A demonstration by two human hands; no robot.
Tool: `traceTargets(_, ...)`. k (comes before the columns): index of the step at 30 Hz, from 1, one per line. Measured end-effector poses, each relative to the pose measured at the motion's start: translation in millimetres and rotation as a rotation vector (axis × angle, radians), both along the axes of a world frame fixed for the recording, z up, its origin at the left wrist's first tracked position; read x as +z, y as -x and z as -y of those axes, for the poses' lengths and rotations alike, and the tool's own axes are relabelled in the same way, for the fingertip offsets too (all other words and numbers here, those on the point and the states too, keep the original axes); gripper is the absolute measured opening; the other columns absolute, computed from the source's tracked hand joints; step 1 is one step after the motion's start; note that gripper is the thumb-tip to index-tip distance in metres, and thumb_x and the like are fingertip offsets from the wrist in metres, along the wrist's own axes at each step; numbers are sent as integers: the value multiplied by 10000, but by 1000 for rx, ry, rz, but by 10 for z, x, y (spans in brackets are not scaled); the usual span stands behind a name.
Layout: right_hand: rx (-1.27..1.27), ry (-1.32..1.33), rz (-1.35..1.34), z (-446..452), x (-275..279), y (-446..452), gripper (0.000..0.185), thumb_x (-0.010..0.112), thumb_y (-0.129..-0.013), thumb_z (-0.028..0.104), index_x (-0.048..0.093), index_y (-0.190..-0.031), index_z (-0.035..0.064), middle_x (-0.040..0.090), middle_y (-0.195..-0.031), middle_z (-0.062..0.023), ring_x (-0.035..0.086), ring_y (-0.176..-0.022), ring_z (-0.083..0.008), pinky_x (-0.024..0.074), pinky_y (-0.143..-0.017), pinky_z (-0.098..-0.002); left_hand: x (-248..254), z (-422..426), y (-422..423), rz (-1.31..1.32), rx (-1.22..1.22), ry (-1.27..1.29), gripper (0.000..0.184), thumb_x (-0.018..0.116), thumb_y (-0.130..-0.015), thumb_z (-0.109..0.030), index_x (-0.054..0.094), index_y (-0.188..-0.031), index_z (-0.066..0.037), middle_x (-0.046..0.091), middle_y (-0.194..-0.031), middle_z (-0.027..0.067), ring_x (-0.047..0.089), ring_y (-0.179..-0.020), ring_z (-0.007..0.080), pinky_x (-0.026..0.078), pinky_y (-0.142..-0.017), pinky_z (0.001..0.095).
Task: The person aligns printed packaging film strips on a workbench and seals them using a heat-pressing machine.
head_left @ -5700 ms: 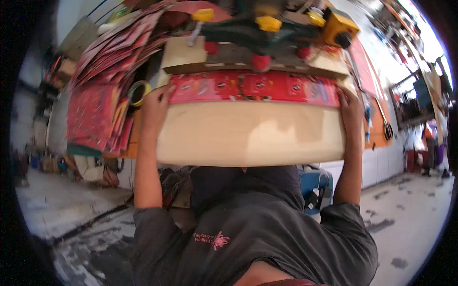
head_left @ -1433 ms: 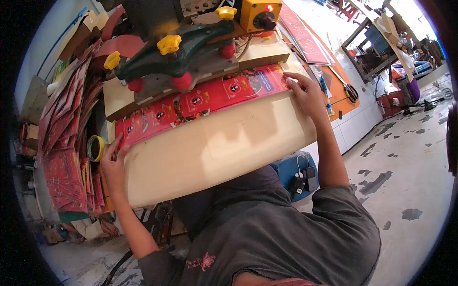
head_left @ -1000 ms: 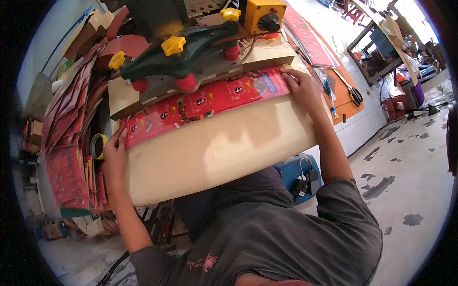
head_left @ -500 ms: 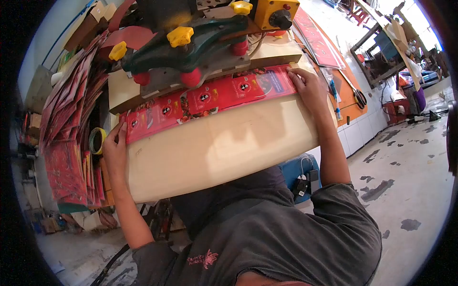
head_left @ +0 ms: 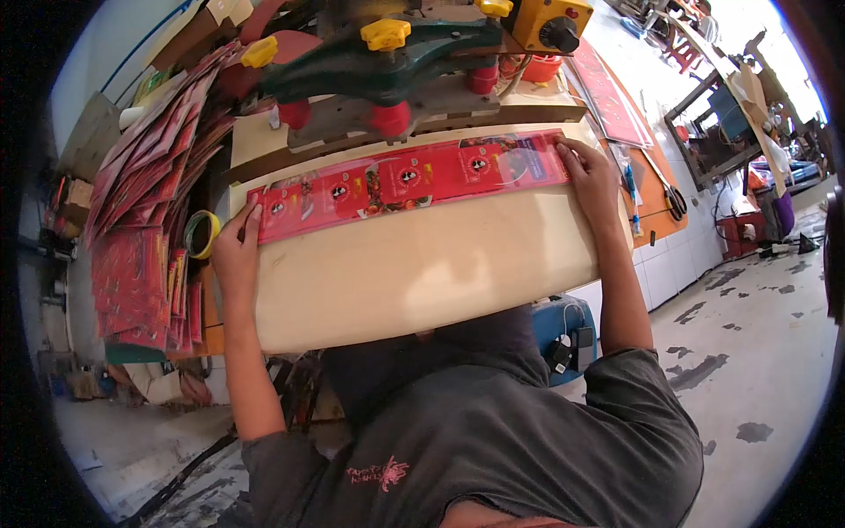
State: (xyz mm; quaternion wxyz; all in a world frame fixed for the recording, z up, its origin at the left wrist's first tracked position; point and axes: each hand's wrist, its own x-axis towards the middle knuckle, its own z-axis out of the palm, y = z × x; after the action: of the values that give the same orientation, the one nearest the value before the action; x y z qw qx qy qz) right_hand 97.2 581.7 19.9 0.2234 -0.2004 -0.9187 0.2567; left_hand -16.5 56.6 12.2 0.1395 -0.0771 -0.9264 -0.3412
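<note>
A long red printed plastic strip [head_left: 407,182] with food pictures and round logos lies flat across a cream padded board [head_left: 422,255]. At its left end, my left hand [head_left: 238,239] pinches the edge between thumb and fingers. My right hand [head_left: 584,169] holds the opposite end the same way, thumb on top. Just beyond the strip runs a brown bar [head_left: 519,115] of the press. Above that sits the press's dark green frame [head_left: 387,66] with yellow star knobs [head_left: 385,34] and red cylindrical feet [head_left: 390,121].
Stacked red printed sheets [head_left: 132,273] crowd the left side, beside a yellow tape roll [head_left: 202,234]. On the right are scissors [head_left: 673,201], a blue pen-like tool [head_left: 632,195] and more red sheets [head_left: 612,92]. A yellow control box [head_left: 552,25] stands at the back.
The view has shifted, so the scene sits further right and higher. A cream band now shows between the strip's far edge and the bar. Both hands still hold the strip's ends.
</note>
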Motion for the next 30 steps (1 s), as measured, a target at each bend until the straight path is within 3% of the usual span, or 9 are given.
traceTargets(4, 64, 125, -121, 42, 68, -39, 274, 680, -997, 249, 763, -1186, 69, 762, -947, -146, 670, -749, -201, 505, -731, -340, -6, 8, 8, -23, -36, -42, 397, 654, -1027, -334, 719, -1267, -26, 744, -1181, 209, 724, -1091, 265, 516, -961, 340)
traceTargets(6, 70, 215, -109, -12, 48, -25, 275, 685, -1000, 216, 749, -1228, 75, 642, -751, -37, 522, -648, -99, 433, -626, -296, 19, -7, 22, -29, -35, -62, 399, 659, -1025, -325, 716, -1269, -15, 745, -1190, 205, 720, -1099, 257, 514, -966, 343)
traceTargets(9, 88, 248, -231, -23, -5, -52, 331, 707, -989, 181, 707, -1305, 85, 463, -676, 42, 426, -630, -56, 369, -579, -269, 47, -28, 2, -53, -29, -90, 401, 669, -1021, -313, 716, -1264, 3, 752, -1178, 203, 713, -1081, 212, 515, -960, 328)
traceTargets(12, 83, 247, -259, -109, -47, -51, 433, 729, -975, 170, 641, -1392, 92, 424, -665, 61, 418, -622, -51, 346, -567, -257, 53, -14, -1, -41, -37, -177, 398, 681, -1016, -309, 721, -1261, 3, 766, -1122, 188, 692, -1001, 163, 517, -919, 306)
traceTargets(16, 121, 406, -325, -134, -11, -84, 494, 737, -967, 156, 589, -1426, 49, 473, -681, 57, 445, -627, -40, 343, -562, -242, 182, 0, -107, 40, 9, -90, 395, 697, -1008, -287, 716, -1254, 21, 760, -1076, 145, 638, -933, 117, 505, -865, 281)
traceTargets(22, 168, 1044, -194, -230, 10, -240, 457, 731, -977, 274, 622, -1314, -14, 623, -742, 48, 523, -597, -22, 351, -523, -183, 209, 96, -469, -38, -64, -163, 387, 696, -1004, -198, 669, -1336, 0, 722, -1042, 63, 558, -837, 100, 475, -787, 262)
traceTargets(25, 366, 1100, 39, -189, 235, -532, 377, 718, -976, 382, 686, -1119, 34, 670, -798, 41, 504, -570, 18, 331, -454, -171, 222, 270, -919, -81, 31, -107, 396, 689, -1005, -151, 648, -1372, -9, 729, -1115, 57, 615, -927, 120, 491, -844, 287)
traceTargets(28, 351, 1013, -43, -88, 213, -714, 400, 712, -979, 400, 691, -1118, 26, 679, -808, 31, 514, -574, 18, 336, -463, -160, 64, 530, -1200, -260, 68, 21, 366, 674, -1018, -182, 673, -1347, -21, 755, -1197, 85, 689, -1010, 172, 521, -881, 345)
traceTargets(30, 382, 1034, -76, 43, 244, -792, 426, 700, -988, 390, 687, -1156, -2, 690, -833, 20, 562, -624, -3, 386, -504, -171, 151, 655, -1439, -136, 203, 121, 343, 658, -1028, -207, 693, -1315, -22, 757, -1201, 106, 700, -1022, 201, 527, -892, 361)
